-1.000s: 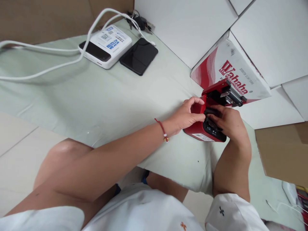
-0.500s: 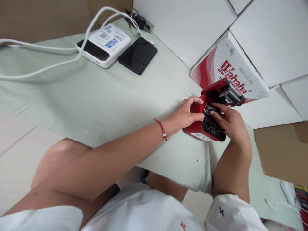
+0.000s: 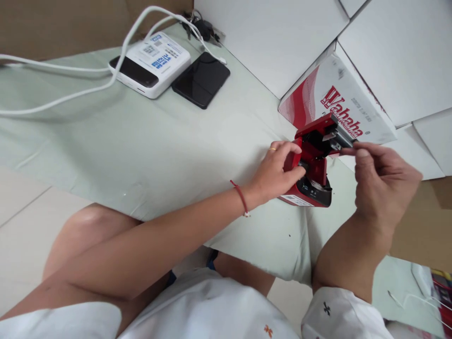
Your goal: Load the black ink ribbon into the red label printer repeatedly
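A red receipt printer (image 3: 306,197) with a black rim and a white sticker stands near the table's front edge. Its hinged lid (image 3: 312,126) is raised, showing a dark roller (image 3: 342,136) along the lid's free edge. My left hand (image 3: 273,174) grips the printer's left wall, fingers and thumb curled over the upper rim. With fingertips and thumb, my right hand (image 3: 383,181) pinches the lid by the roller end. Between the hands, a red inner flap and dark parts show in the open compartment; my left thumb covers some of it.
Behind the printer leans a white and red Wahaha carton (image 3: 339,94) against white boxes (image 3: 399,56). A black phone (image 3: 201,80), a white router-like device (image 3: 155,61), a white cable (image 3: 123,52) and keys (image 3: 203,28) lie at the back left. Brown cardboard (image 3: 420,226) stands at right.
My right hand has left the compartment, where it was on a dark piece, and moved up and right to the lid. A red inner flap now shows. My left hand stays on the printer.
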A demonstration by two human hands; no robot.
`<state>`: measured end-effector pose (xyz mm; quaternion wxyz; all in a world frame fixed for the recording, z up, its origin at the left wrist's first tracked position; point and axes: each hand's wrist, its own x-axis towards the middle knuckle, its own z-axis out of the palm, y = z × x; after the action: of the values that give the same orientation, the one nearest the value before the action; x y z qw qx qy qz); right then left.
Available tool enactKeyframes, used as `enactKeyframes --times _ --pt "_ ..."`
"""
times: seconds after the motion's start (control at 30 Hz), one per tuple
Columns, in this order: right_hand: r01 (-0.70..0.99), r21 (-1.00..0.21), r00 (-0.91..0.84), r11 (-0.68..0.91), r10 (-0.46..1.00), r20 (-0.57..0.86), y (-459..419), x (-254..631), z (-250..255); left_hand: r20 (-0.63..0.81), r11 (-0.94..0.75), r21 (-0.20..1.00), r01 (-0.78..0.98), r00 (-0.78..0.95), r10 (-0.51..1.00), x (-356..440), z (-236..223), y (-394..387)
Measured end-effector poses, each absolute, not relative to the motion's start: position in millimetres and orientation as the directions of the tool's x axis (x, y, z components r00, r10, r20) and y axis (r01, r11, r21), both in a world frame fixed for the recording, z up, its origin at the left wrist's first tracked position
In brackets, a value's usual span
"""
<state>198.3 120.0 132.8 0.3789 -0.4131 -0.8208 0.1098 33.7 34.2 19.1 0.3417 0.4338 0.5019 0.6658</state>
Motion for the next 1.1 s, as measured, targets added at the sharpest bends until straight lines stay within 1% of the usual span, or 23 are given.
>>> enactKeyframes --times 0.03,0.07,0.13,0.2,0.3,0.37,0.4,0.5,0.57,0.63,0.7,0.77,0.83,0.9,0.97,1.0,1.1 --pt "0.597 -0.448 -0.373 0.665 0.725 0.579 122 200 132 0.337 -0.328 0.940 0.091 -0.381 0.861 35 20 32" --pt "0.616 -0.386 -0.404 0.686 0.696 0.593 125 201 131 0.440 -0.390 0.897 0.208 -0.347 0.828 38 21 29" --pt "0.665 -0.238 -0.515 0.708 0.665 0.541 134 204 126 0.606 -0.480 0.762 0.435 -0.219 0.764 43 22 22" --pt "0.678 -0.133 -0.606 0.723 0.652 0.456 141 206 122 0.694 -0.505 0.598 0.622 -0.088 0.714 48 22 15" --pt "0.672 -0.087 -0.651 0.736 0.642 0.405 143 205 122 0.783 -0.498 0.373 0.783 0.023 0.622 56 19 6" --pt "0.670 -0.088 -0.646 0.737 0.637 0.419 138 204 127 0.823 -0.497 0.275 0.823 0.067 0.565 59 18 1" --pt "0.660 -0.093 -0.649 0.746 0.628 0.429 134 203 130 0.834 -0.503 0.250 0.827 0.080 0.546 60 17 0" --pt "0.624 -0.117 -0.673 0.773 0.607 0.421 119 202 142 0.850 -0.530 0.251 0.810 0.078 0.521 60 16 -3" --pt "0.652 -0.116 -0.670 0.749 0.641 0.375 109 205 147 0.851 -0.550 0.276 0.789 0.065 0.520 60 16 -4" --pt "0.695 -0.088 -0.663 0.713 0.684 0.305 102 210 150 0.848 -0.562 0.306 0.769 0.048 0.528 59 15 -4" --pt "0.705 -0.033 -0.687 0.708 0.695 0.212 97 215 151 0.847 -0.565 0.320 0.761 0.037 0.530 60 14 -4" --pt "0.699 0.042 -0.712 0.714 0.689 0.134 94 217 150 0.856 -0.552 0.308 0.775 0.027 0.516 61 13 -4" --pt "0.690 0.128 -0.723 0.712 0.686 0.086 93 215 150 0.867 -0.524 0.287 0.802 0.015 0.497 62 12 -4" --pt "0.682 0.180 -0.726 0.709 0.685 0.056 94 210 151 0.868 -0.509 0.287 0.811 0.004 0.497 62 13 -4" --pt "0.675 0.194 -0.729 0.712 0.685 0.023 95 205 153 0.851 -0.520 0.331 0.787 -0.012 0.525 60 16 -3" --pt "0.677 0.197 -0.726 0.710 0.688 0.013 96 203 153 0.834 -0.526 0.375 0.763 -0.030 0.551 58 18 -2" --pt "0.693 0.168 -0.713 0.701 0.701 0.020 99 202 154 0.743 -0.492 0.577 0.652 -0.167 0.648 47 27 3"
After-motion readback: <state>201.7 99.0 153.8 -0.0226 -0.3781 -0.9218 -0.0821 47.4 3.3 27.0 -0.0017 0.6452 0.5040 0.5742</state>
